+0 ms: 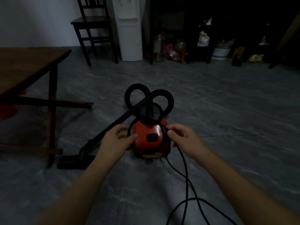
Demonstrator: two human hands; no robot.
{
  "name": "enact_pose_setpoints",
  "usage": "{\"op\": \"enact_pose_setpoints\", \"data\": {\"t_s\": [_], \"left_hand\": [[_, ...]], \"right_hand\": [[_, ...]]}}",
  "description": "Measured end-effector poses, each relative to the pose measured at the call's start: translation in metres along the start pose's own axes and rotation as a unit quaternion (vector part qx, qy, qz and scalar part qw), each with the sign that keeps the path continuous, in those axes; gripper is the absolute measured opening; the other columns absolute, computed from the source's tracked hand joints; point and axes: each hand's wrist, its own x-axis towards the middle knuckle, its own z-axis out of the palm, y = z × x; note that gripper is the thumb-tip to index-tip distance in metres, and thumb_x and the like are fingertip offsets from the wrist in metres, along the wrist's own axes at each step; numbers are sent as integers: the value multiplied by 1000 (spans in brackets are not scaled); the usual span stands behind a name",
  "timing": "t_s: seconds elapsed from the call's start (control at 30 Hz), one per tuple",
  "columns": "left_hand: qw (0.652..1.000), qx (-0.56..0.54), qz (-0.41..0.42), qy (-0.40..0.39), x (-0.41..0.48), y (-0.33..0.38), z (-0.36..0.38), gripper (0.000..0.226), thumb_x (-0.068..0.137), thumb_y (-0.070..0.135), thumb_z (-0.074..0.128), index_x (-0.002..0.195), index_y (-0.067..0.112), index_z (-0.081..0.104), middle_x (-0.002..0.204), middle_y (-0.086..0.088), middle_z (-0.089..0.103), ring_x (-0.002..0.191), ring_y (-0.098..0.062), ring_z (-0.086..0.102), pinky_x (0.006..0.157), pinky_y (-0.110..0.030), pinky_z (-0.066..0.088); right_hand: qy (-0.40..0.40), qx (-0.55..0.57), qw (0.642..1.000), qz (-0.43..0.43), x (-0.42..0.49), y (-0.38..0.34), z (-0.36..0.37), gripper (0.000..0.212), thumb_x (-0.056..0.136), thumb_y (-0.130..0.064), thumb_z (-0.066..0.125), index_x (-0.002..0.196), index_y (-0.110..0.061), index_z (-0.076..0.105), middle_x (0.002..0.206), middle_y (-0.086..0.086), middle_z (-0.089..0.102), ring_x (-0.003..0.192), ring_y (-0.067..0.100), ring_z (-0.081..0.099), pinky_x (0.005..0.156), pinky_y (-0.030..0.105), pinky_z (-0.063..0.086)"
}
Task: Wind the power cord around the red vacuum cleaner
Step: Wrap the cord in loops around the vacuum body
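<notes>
The red vacuum cleaner [151, 137] stands on the grey floor in the middle of the view. A black power cord [185, 172] loops over its top and trails down to the floor at the lower right. My left hand [118, 138] holds the cord loop against the vacuum's left side, thumb on the red body. My right hand [183, 137] pinches the cord at the vacuum's right side between thumb and fingers. The black hose [162, 98] curls in two loops behind the body.
The black wand and floor head [74, 159] lie to the left of the vacuum. A wooden table [29, 69] stands at the left, a dark chair [94, 30] and a white appliance [128, 30] at the back. Dark shelving with clutter [211, 43] lines the far right.
</notes>
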Motion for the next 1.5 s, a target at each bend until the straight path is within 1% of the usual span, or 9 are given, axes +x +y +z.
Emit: {"op": "enact_pose_setpoints", "data": {"t_s": [0.1, 0.2, 0.33, 0.67, 0.83, 1.0, 1.13, 1.33, 1.5], "left_hand": [[990, 99, 98, 4, -2, -1, 3, 30, 80, 21, 80, 103, 32, 64, 100, 11, 70, 94, -2, 66, 81, -18, 52], [971, 167, 166, -48, -9, 0, 11, 39, 75, 32, 83, 110, 34, 66, 108, 19, 67, 102, 8, 61, 85, -8, 46], [955, 200, 197, -94, -16, 2, 21, 39, 71, 40, 83, 106, 41, 66, 107, 22, 68, 106, 6, 61, 94, -23, 51], [972, 138, 160, -101, -21, 2, 30, 37, 62, 40, 91, 91, 31, 69, 91, 12, 73, 88, 0, 69, 77, -20, 54], [978, 124, 145, -90, -23, 5, 31, 29, 66, 28, 90, 89, 23, 73, 83, 8, 73, 73, 3, 67, 67, -16, 52], [991, 64, 103, -56, -22, 9, 34, 18, 73, 28, 86, 82, 18, 74, 82, 2, 75, 80, -10, 72, 76, -32, 60], [994, 54, 94, -16, -17, 10, 30, 15, 75, 31, 84, 77, 19, 75, 79, 3, 74, 80, -9, 70, 75, -27, 57], [998, 20, 59, -7, -14, 5, 25, 17, 78, 27, 81, 76, 13, 73, 69, 5, 68, 65, 0, 61, 66, -24, 49], [997, 25, 57, -53, -9, 6, 22, 15, 86, 33, 73, 83, 19, 75, 78, -1, 74, 74, -8, 68, 77, -32, 56]], "right_hand": [[-18, -31, 999, -7, -2, 3, 0, 21, 100, -13, 54, 97, -23, 72, 92, -7, 74, 85, 0, 69, 72, 16, 53], [-42, -43, 998, 6, -3, 6, 2, 19, 99, -17, 57, 101, -22, 74, 93, -4, 75, 87, 7, 71, 77, 25, 56], [-77, -43, 996, 28, -8, 3, 4, 17, 99, -20, 59, 104, -20, 75, 85, -8, 73, 77, 1, 69, 69, 18, 52], [-63, 31, 994, 85, -11, -6, 3, 22, 88, -31, 73, 91, -10, 68, 79, 13, 66, 63, 12, 62, 58, 21, 51], [-63, 47, 994, 73, -10, -9, 12, 16, 88, -26, 73, 83, -12, 65, 68, 5, 66, 54, 6, 60, 52, 16, 47], [-25, 64, 996, 65, -7, -11, 13, 19, 89, -34, 69, 90, -16, 71, 80, 0, 74, 73, 11, 71, 66, 22, 54], [-51, 62, 995, 57, -6, -9, 11, 24, 89, -31, 71, 107, -15, 71, 103, 7, 77, 98, 18, 74, 84, 29, 60], [-76, 34, 996, 16, -7, -9, 12, 20, 92, -9, 67, 109, -18, 72, 91, -6, 74, 87, 4, 71, 77, 17, 57], [-85, -3, 996, -8, -5, -4, 11, 24, 94, -4, 62, 114, -16, 71, 100, -7, 74, 91, -1, 71, 77, 16, 55]]}}
